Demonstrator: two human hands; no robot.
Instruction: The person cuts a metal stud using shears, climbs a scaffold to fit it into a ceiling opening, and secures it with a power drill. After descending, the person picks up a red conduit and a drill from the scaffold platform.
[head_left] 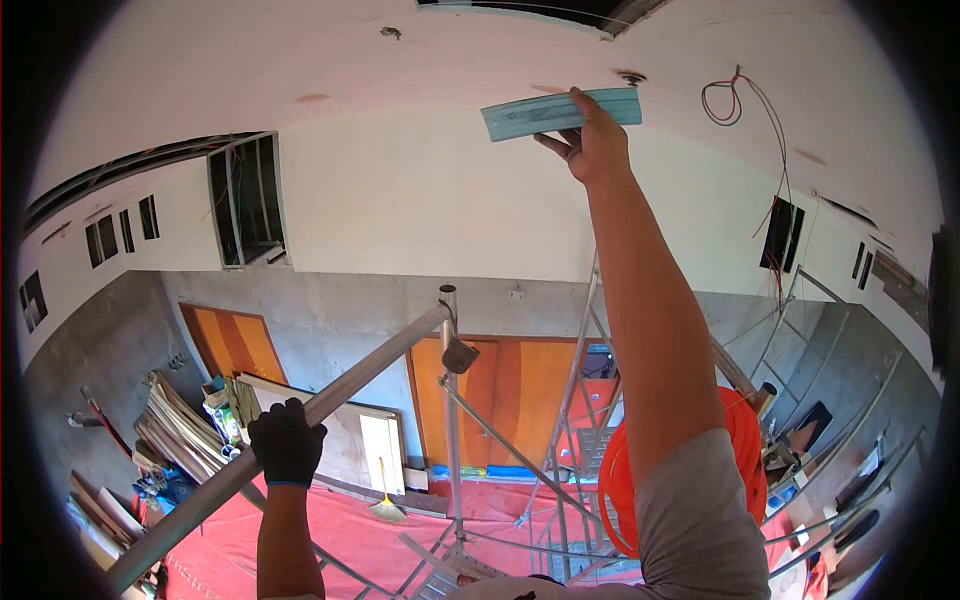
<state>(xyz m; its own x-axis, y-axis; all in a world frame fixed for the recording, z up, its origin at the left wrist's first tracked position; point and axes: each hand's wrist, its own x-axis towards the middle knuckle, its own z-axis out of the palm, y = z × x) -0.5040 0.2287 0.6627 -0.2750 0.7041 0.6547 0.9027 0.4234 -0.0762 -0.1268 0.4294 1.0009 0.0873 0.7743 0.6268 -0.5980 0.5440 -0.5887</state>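
Observation:
My right hand (601,148), bare, is raised at the top right of centre, its fingers closed on a long pale-green flat tool (515,118). The tool is held close to the white ceiling (430,70); whether it touches cannot be told. At the lower left, my left hand (287,441) wears a black glove and is wrapped round a slanting grey metal scaffold rail (370,371). That rail meets an upright scaffold post (449,400) near the middle of the view.
Red and green wires (775,125) hang from the ceiling at the right. Behind my right arm is a large orange-red round object (619,490). Scaffold frames (800,340) stand at the right. Below are a pink floor covering (225,530), a broom (387,508) and stacked boards (175,425).

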